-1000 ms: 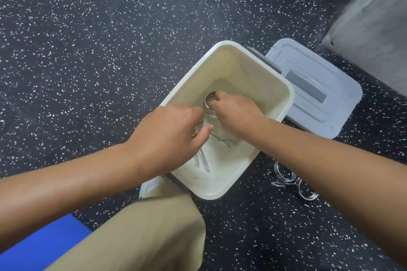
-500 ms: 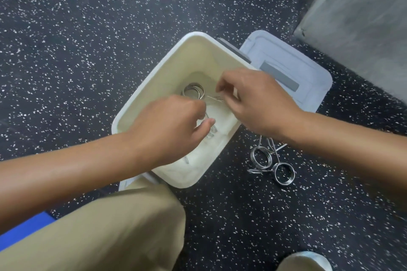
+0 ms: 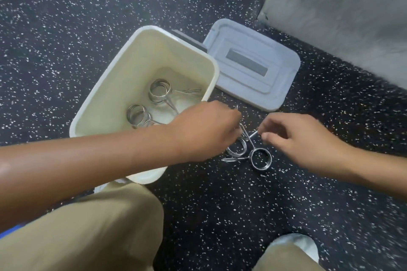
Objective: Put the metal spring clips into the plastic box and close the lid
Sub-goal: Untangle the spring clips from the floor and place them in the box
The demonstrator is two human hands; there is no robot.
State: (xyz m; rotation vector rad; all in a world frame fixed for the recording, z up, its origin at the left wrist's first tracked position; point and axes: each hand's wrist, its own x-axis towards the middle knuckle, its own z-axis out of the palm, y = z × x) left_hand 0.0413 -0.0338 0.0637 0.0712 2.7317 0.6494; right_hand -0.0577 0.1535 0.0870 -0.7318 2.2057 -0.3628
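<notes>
A cream plastic box (image 3: pixel 211 66) stands open on the speckled floor with two metal spring clips (image 3: pixel 159 90) (image 3: pixel 137 114) lying in its bottom. Its pale grey lid (image 3: pixel 253 64) lies flat on the floor just right of the box. Two more spring clips (image 3: pixel 236 149) (image 3: pixel 261 158) lie crossed on the floor below the lid. My left hand (image 3: pixel 207 130) reaches over the box's near right corner, its fingers curled on the upright handle of the left floor clip. My right hand (image 3: pixel 297 138) pinches the handle tip of the other clip.
A grey concrete wall (image 3: pixel 341 6) rises at the upper right, close behind the lid. My knees in khaki trousers (image 3: pixel 88 226) (image 3: pixel 286 255) fill the bottom edge. A white shoe tip (image 3: pixel 306 244) shows at the lower right. Dark speckled floor surrounds everything.
Both hands have left the box and moved right and down to the two clips on the floor. The clips they put down stay in the box. The view has shifted right.
</notes>
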